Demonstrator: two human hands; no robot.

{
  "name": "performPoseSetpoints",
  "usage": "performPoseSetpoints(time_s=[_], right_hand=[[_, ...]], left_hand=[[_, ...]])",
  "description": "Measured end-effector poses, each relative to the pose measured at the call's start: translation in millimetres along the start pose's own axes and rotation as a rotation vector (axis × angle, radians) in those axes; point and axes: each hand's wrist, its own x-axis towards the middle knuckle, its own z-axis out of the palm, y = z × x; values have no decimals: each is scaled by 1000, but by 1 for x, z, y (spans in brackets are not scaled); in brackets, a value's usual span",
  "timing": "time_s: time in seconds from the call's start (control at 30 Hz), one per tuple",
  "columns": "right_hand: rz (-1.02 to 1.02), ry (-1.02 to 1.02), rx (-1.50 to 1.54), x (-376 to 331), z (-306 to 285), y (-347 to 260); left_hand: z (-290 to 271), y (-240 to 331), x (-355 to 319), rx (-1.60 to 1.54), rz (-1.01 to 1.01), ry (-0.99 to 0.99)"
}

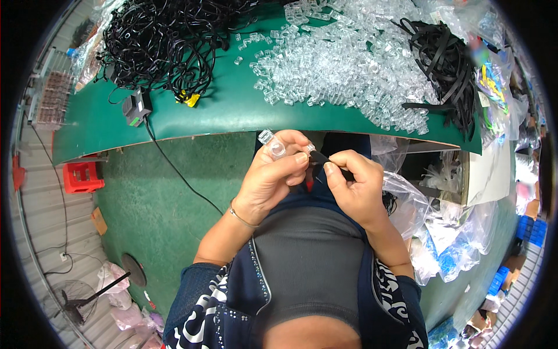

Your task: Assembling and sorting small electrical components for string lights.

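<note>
My left hand (273, 174) holds several small clear plastic clips (273, 144) between its fingers, just below the near edge of the green table (232, 110). My right hand (354, 180) pinches the end of a thin black strap (321, 157) and presses it against the clip at my left fingertips. Both hands meet over my lap, close to my body.
A big heap of clear plastic clips (349, 58) covers the table's middle and right. A tangle of black cords (163, 41) lies at the left, a bundle of black straps (447, 64) at the right. Plastic bags (442, 232) hang on my right. A red stool (81, 176) stands left.
</note>
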Motion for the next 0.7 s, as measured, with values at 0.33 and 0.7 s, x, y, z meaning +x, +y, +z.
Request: performPoseSetpoints(time_s=[0.33,0.7], right_hand=[[20,-24,25,-4,3,-1],[-264,-52,-209,-6,4,17]], left_hand=[[5,-6,-11,272,4,18],[-2,-14,-11,484,85,22]])
